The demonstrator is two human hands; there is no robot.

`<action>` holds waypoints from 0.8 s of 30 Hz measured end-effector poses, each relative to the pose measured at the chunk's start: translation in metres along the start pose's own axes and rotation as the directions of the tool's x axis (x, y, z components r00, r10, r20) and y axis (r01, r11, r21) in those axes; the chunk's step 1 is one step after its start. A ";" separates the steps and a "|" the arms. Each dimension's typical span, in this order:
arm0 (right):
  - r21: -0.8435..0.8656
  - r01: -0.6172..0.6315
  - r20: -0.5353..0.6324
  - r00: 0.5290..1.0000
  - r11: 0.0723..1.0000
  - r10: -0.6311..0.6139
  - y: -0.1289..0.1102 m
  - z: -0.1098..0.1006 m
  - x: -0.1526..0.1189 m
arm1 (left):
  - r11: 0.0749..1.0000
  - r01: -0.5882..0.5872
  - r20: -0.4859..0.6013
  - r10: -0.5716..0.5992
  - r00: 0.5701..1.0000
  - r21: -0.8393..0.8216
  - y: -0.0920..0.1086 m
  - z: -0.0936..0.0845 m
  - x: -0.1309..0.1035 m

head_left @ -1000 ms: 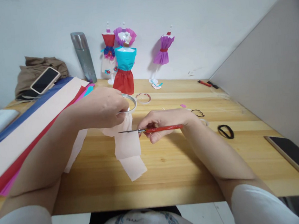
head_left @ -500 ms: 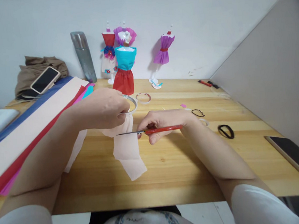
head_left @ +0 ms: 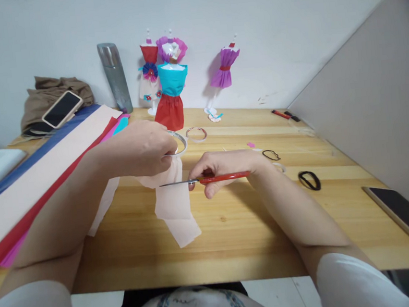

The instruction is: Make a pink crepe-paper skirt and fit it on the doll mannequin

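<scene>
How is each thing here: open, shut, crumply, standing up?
Red-handled scissors, in right hand, open or shut unclear
Pale paper strip, creased, held by left hand
Bottle, standing, capped
Phone, screen dark
Device at right, screen dark
Brown cloth, crumpled
Dress forms, upright, dressed

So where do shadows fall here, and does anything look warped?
Head view: a soft shadow lies on the table beside the right forearm; another falls on the wall left of the purple dress. Head view: the bottle leans, probably lens distortion; the top right corner darkens.
</scene>
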State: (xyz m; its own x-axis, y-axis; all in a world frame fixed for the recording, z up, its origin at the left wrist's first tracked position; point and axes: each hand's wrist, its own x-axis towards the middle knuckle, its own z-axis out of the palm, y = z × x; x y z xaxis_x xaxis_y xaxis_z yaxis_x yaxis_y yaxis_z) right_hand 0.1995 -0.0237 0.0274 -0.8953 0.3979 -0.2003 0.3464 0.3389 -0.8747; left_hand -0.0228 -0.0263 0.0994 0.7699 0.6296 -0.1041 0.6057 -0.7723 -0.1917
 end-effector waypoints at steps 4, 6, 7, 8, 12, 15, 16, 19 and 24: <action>-0.012 -0.009 0.001 1.000 1.000 0.009 -0.001 0.000 0.000 | 1.000 0.007 0.015 -0.007 1.000 0.022 0.001 0.000 0.000; -0.015 -0.016 0.004 1.000 1.000 0.016 -0.001 0.000 0.001 | 1.000 0.009 0.014 -0.010 1.000 0.029 0.001 0.000 0.000; -0.019 -0.019 0.006 1.000 1.000 0.019 -0.001 -0.001 0.001 | 0.999 0.011 0.009 -0.011 1.000 0.037 0.001 0.000 0.000; -0.025 -0.021 0.011 1.000 0.999 0.022 -0.001 -0.001 0.001 | 0.999 0.012 0.003 -0.012 1.000 0.043 0.001 0.000 0.000; -0.048 -0.030 0.030 0.999 0.998 0.031 -0.001 -0.001 0.001 | 1.000 0.006 0.004 -0.006 1.000 0.021 0.001 0.000 0.000; -0.063 -0.040 0.020 0.999 0.997 0.041 -0.003 -0.001 0.000 | 1.000 0.016 0.003 -0.016 1.000 0.001 0.001 0.000 0.001; -0.071 -0.044 0.014 0.999 0.996 0.045 -0.003 -0.001 0.000 | 1.000 0.019 0.003 -0.019 1.000 0.001 0.001 0.001 0.001; -0.082 -0.059 -0.004 0.998 0.995 0.059 -0.005 -0.001 0.000 | 1.000 0.012 0.015 -0.012 1.000 0.021 0.000 0.000 0.001; -0.091 -0.100 -0.030 0.995 0.991 0.098 -0.005 0.000 0.000 | 0.999 0.006 0.019 -0.006 1.000 0.040 0.001 -0.001 0.000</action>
State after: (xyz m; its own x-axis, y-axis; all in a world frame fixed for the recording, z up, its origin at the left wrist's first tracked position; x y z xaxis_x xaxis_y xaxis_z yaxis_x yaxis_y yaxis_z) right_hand 0.1977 -0.0252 0.0322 -0.8483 0.4544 -0.2717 0.4583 0.3731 -0.8067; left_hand -0.0216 -0.0271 0.0997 0.7622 0.6360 -0.1209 0.6015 -0.7648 -0.2308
